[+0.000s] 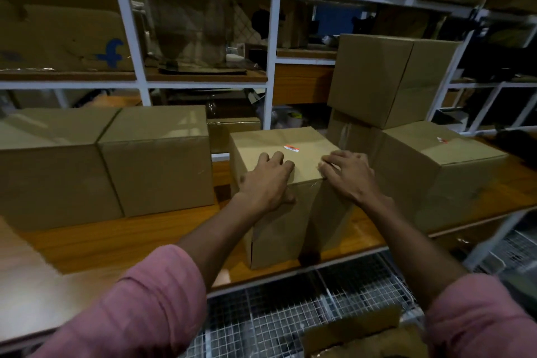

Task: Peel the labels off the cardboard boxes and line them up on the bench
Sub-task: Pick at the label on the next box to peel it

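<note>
A cardboard box stands on the wooden desk near its front edge, turned so one corner faces the person. Both hands lie on its top. The left hand rests over the near left edge, fingers curled down onto the top and thumb down the side; this grip clasps the box edge. The right hand lies flatter across the near right corner, fingers spread and pressed on the cardboard, pinching nothing.

A small red and white label is stuck on the box top, beyond the fingertips and between the two hands, apart from both. Neither hand touches it.

To the right stands another box with a similar label on top. Two plain boxes sit side by side at the left.
</note>
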### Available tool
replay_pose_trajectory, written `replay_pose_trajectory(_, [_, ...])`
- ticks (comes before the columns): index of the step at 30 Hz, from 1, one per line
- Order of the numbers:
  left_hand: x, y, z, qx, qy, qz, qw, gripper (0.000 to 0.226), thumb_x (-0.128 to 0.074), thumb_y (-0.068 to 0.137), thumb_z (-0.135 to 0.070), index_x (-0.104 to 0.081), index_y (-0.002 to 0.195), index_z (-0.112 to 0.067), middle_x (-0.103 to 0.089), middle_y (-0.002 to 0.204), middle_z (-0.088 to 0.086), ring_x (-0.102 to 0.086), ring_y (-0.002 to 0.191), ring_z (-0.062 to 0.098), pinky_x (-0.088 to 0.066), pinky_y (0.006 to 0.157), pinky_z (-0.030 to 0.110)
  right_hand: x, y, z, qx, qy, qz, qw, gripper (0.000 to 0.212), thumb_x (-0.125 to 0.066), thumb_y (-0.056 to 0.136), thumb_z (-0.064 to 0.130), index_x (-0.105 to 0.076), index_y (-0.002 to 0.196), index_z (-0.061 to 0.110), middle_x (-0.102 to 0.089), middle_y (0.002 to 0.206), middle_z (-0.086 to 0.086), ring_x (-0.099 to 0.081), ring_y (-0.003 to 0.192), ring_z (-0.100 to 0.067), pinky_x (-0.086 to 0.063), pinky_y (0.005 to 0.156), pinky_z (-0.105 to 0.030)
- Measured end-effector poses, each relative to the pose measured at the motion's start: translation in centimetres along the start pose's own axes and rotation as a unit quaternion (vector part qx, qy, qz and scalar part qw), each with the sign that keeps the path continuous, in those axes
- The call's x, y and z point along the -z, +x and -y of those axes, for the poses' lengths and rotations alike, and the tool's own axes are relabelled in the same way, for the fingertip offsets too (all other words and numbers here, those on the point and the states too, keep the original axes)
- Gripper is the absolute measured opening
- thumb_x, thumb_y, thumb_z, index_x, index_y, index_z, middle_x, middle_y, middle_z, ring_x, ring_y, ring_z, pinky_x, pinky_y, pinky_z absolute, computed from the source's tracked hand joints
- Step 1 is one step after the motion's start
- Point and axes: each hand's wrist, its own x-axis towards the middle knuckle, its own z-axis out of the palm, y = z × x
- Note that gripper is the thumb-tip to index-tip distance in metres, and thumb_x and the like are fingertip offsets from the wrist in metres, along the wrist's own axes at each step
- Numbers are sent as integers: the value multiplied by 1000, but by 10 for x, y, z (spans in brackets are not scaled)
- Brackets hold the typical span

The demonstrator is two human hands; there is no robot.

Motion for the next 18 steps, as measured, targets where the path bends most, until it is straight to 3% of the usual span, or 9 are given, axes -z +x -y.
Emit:
replay_pose_trajectory(11, [26,-89,9,33,17,3,999,69,-76,85,-46,-44,142,-22,-39,139,6,-36,128,30,-54,88,57,-2,-58,57,31,14,4,999,60,-36,90,66,-64,134,35,-51,149,2,-36,134,-31,-36,98,-53])
replay_pose_trajectory(15, [30,-105,12,63,24,8,998,68,-73,87,-49,-44,142,-22,-39,141,6,-36,130,30,-53,90,54,-7,-64,75,41,6,10,999,44,-45,100,56,-63,133,35,-49,150,0,-35,135,-32,-35,101,-53])
replay_pose_trajectory(18, [37,-108,11,103,24,7,994,59,-52,95,-62,-48,139,-23,-40,143,6,-36,134,29,-40,101,69,-7,-65,91,43,-34,24,998,43,-44,99,56,-65,129,34,-51,146,-2,-38,134,-33,-32,105,-56])
